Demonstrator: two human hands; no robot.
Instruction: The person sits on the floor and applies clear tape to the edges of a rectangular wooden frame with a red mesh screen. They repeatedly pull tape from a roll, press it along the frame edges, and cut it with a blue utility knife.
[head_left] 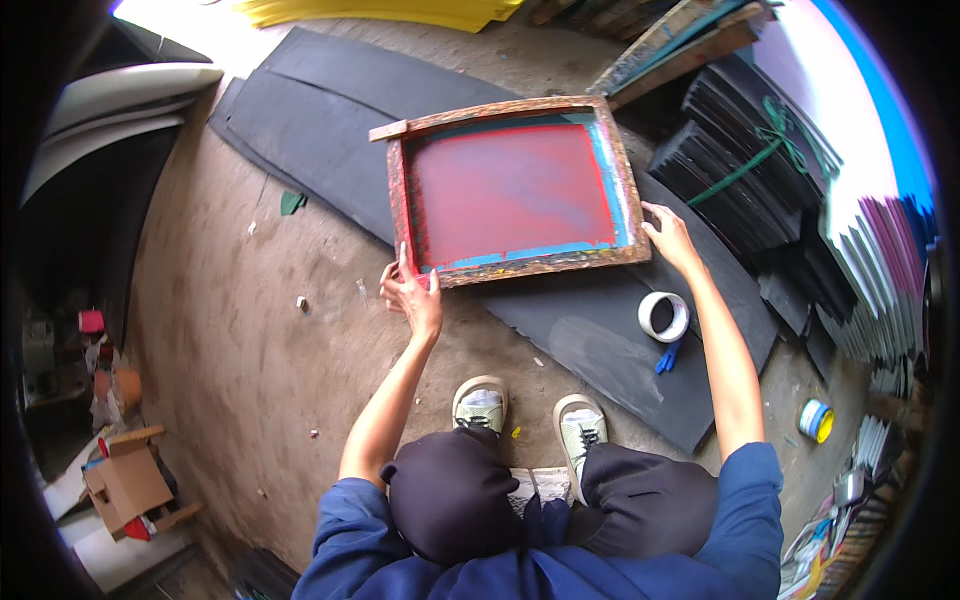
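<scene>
Two-handed hold | left hand [410, 298] pinched the framed screen [515, 192] by its near-left corner, right hand [673, 240] pinched its right edge | screen was over the black sheet [600, 345] | imo an even, level grip worked best

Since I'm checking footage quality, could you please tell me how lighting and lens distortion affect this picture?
Head view: white glare washes out the upper left; pale sheen on the framed screen, whose top edge bows; black corners; deep shadow at the far left.

Navy sleeves [745, 500], dark trousers [645, 495], pale laced shoes [581, 428]
</scene>
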